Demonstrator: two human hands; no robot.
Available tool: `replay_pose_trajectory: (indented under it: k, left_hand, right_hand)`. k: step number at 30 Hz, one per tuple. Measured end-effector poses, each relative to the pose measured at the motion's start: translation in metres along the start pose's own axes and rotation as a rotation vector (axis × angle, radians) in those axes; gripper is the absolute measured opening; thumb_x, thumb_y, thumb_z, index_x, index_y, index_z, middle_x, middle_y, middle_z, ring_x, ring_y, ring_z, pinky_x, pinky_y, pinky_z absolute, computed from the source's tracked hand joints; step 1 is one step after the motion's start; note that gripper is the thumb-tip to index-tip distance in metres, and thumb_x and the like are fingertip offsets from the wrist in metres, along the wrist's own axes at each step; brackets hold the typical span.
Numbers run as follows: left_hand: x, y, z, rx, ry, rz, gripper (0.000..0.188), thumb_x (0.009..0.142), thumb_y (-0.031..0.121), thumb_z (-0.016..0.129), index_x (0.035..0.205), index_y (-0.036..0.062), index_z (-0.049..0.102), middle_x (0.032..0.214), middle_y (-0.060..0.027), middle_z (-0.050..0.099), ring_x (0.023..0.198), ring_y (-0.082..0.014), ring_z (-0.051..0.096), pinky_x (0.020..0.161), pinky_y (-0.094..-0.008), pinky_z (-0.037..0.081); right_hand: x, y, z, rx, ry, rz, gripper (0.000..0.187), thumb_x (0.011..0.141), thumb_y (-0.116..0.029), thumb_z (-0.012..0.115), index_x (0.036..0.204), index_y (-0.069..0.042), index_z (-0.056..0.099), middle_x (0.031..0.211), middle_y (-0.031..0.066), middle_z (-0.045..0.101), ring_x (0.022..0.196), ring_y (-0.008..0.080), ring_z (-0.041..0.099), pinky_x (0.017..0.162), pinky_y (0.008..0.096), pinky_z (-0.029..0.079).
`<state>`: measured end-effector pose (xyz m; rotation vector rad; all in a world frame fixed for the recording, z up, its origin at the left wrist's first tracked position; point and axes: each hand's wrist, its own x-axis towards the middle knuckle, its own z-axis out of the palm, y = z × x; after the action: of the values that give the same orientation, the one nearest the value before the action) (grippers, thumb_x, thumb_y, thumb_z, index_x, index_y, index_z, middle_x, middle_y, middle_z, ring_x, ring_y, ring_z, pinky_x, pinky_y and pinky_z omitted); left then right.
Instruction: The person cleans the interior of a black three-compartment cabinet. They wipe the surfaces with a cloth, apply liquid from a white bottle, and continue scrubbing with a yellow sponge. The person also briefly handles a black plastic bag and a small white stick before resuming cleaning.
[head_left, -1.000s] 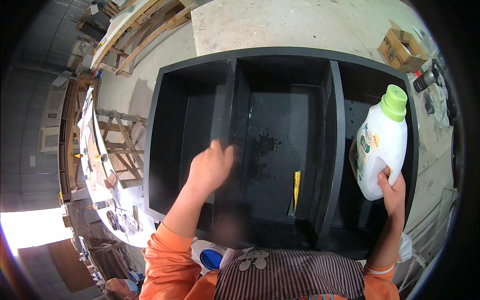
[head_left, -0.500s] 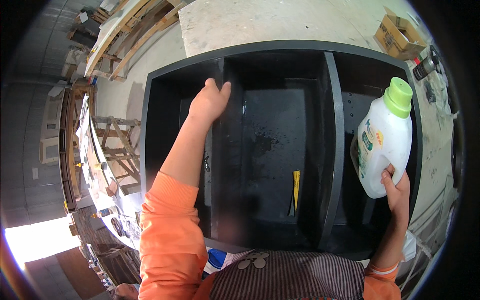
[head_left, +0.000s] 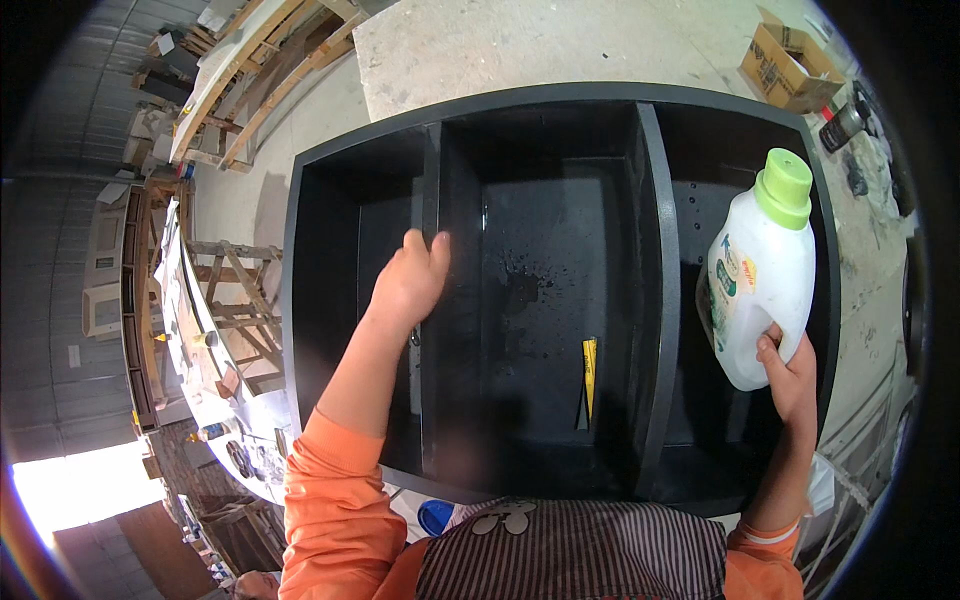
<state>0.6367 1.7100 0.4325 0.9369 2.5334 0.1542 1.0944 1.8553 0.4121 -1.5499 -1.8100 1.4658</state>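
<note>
A black wooden cabinet (head_left: 480, 492) lies in front of me, with two dividers splitting it into three compartments. At its left divider (head_left: 431, 200), my left hand (head_left: 408, 285) is closed over the edge, thumb on the right side and fingers on the left. Whether something thin sits under those fingers is hidden. My right hand (head_left: 790, 375) grips the handle of a white detergent bottle (head_left: 765, 265) with a green cap (head_left: 784, 185), held upright above the right compartment. In the middle compartment lies a narrow yellow-and-black strip (head_left: 589, 375), near wet spots (head_left: 528, 285).
An open cardboard box (head_left: 785, 70) and a dark spray can (head_left: 845, 127) stand beyond the far right corner. Wooden trestles (head_left: 235, 290) and a paper-covered table (head_left: 200, 370) are on the left. A blue round object (head_left: 434, 516) shows by the near edge.
My left hand has slid along the left divider toward me. The detergent bottle in my right hand has shifted only slightly, along with the whole view.
</note>
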Motion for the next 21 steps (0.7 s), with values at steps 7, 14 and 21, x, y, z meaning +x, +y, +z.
replay_pose_trajectory:
  k: [7,14,21]
  left_hand:
    - [-0.056,-0.022,0.013,-0.016,-0.027,-0.001,0.047,0.105,0.042,0.042,0.109,-0.0037,0.049,0.094,-0.0358,0.065,0.093,-0.0531,0.063,0.082,-0.0551,0.052]
    - [-0.11,-0.045,0.03,0.02,-0.029,-0.01,0.042,0.104,0.038,0.045,0.113,-0.0031,0.046,0.09,-0.0342,0.066,0.088,-0.0523,0.064,0.077,-0.0554,0.052]
    - [-0.155,-0.07,0.045,0.114,0.035,0.214,0.039,0.101,0.031,0.052,0.114,-0.0048,0.046,0.081,-0.0291,0.066,0.076,-0.0475,0.066,0.067,-0.0517,0.056]
  right_hand:
    - [0.002,0.003,0.0,0.047,-0.029,-0.047,0.027,0.092,-0.01,0.065,0.115,0.003,0.058,0.099,0.0041,0.061,0.091,0.0138,0.056,0.085,0.0313,0.046]
    - [0.002,0.001,0.001,0.032,-0.006,-0.019,0.025,0.093,-0.01,0.064,0.114,0.002,0.058,0.096,0.0032,0.06,0.087,0.0121,0.055,0.081,0.0294,0.047]
    - [0.002,-0.002,0.004,0.091,0.011,-0.043,0.021,0.093,-0.011,0.064,0.11,0.001,0.059,0.093,0.0021,0.059,0.083,0.0109,0.053,0.077,0.0278,0.046]
